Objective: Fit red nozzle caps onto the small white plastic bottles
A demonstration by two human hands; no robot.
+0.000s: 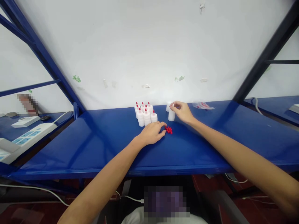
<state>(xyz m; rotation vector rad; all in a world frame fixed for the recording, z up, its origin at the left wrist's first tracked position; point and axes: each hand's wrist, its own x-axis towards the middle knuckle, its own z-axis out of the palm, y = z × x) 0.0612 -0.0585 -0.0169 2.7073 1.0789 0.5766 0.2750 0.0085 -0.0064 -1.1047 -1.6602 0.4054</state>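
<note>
My right hand [183, 112] pinches the top of an upright white plastic bottle [171, 116], which appears to have no red cap, though the fingers partly hide its tip. Behind it another white bottle [168, 107] shows in part. To the left, my left hand [153, 133] hovers low over or rests on the table, thumb and forefinger apart beside a small heap of red caps [168, 130]; nothing shows between them. Just beyond that hand, several white bottles with red caps [146, 117] stand upright in a tight group.
The blue table [100, 149] runs back to a white wall. A clear plastic bag [202, 106] with red pieces lies to the right of my right hand. Blue frame posts [44, 53] flank the table. At the far left is a white power strip [32, 137].
</note>
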